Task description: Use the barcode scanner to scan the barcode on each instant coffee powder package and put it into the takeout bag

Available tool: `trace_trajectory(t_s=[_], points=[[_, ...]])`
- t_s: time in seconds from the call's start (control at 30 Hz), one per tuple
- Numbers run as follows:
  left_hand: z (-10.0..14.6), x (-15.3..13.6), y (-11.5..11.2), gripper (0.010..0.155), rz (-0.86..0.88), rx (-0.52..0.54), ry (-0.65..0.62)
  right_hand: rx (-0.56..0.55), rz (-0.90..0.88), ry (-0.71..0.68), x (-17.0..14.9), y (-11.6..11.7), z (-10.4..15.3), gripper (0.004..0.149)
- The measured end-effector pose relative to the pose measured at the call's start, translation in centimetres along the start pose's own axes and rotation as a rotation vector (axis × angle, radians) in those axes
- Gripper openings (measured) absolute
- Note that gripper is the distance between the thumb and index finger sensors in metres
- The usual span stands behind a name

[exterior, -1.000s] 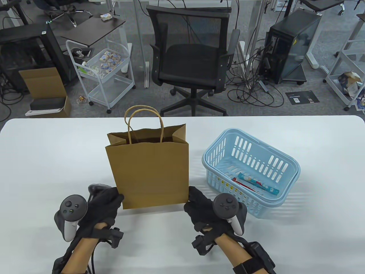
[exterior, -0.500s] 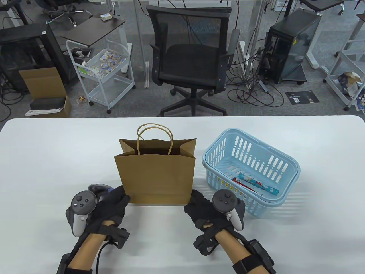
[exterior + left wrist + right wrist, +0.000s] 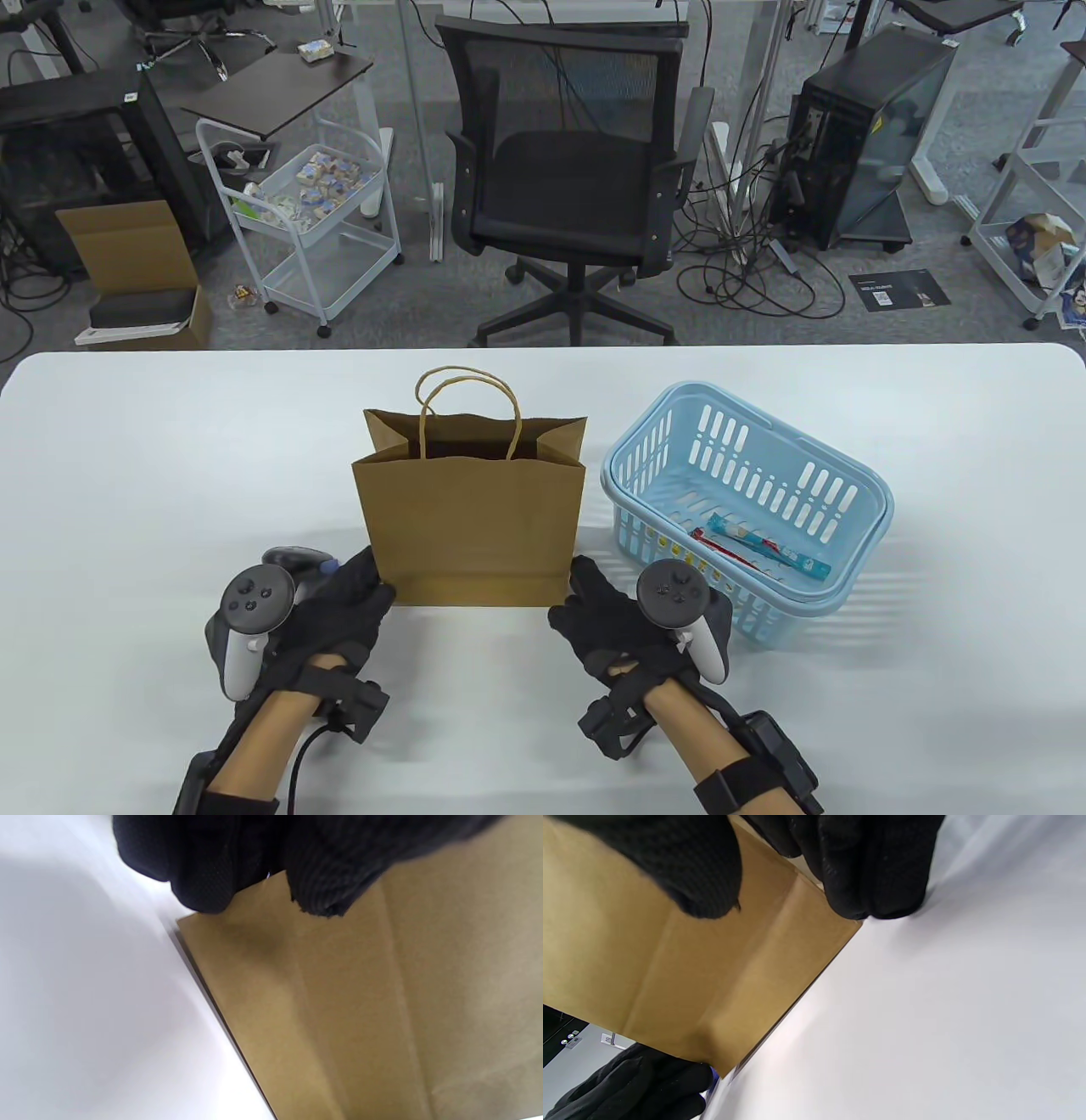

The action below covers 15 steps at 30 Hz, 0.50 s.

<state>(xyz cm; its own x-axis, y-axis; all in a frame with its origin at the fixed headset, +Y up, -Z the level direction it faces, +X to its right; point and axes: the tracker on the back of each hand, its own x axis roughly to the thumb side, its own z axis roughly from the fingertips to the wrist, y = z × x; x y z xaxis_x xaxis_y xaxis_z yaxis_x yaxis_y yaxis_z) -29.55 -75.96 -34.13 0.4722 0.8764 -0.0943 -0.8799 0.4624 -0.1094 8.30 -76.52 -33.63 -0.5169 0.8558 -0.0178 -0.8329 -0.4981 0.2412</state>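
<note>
The brown paper takeout bag (image 3: 471, 531) stands upright and open at the table's middle, handles up. My left hand (image 3: 352, 598) holds its lower left corner and my right hand (image 3: 594, 607) its lower right corner. In the right wrist view the thumb lies on the bag's front (image 3: 670, 963) and the fingers (image 3: 874, 895) wrap the corner edge. The left wrist view shows fingers (image 3: 203, 887) over the bag's corner (image 3: 360, 1005). A dark barcode scanner (image 3: 293, 560) lies on the table just behind my left hand. One blue-and-red coffee stick packet (image 3: 759, 543) lies in the light blue basket (image 3: 848, 484).
The basket stands right of the bag, close to my right hand. A black office chair (image 3: 568, 187) sits beyond the table's far edge. White table surface (image 3: 153, 475) stretches to the left of the bag.
The bag has shifted to the right and gone from tilted to standing squarely on the table. My left hand has moved right with it; the right hand has barely moved.
</note>
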Motion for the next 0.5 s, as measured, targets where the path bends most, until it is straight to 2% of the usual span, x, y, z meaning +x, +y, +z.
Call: trace_trajectory(t_s=[0.2,0.27,0.37,0.5], points=[[0.1,0.1,0.4,0.073,0.066,-0.008,-0.021,0.0,0.078,-0.031,1.0,-0.1,0.6,0.081],[0.4,0.5,0.8,0.076,0.031,0.027,-0.041,-0.027,0.17,-0.062,1.5,-0.3,1.2,0.084],[1.5,1.8,1.6,0.078,0.0,0.084,-0.152,-0.077,0.392,-0.123,2.7,-0.6,2.3,0.089],[3.5,3.9,2.8,0.08,-0.197,0.14,-0.285,-0.111,0.627,-0.131,4.4,-0.8,3.5,0.098]])
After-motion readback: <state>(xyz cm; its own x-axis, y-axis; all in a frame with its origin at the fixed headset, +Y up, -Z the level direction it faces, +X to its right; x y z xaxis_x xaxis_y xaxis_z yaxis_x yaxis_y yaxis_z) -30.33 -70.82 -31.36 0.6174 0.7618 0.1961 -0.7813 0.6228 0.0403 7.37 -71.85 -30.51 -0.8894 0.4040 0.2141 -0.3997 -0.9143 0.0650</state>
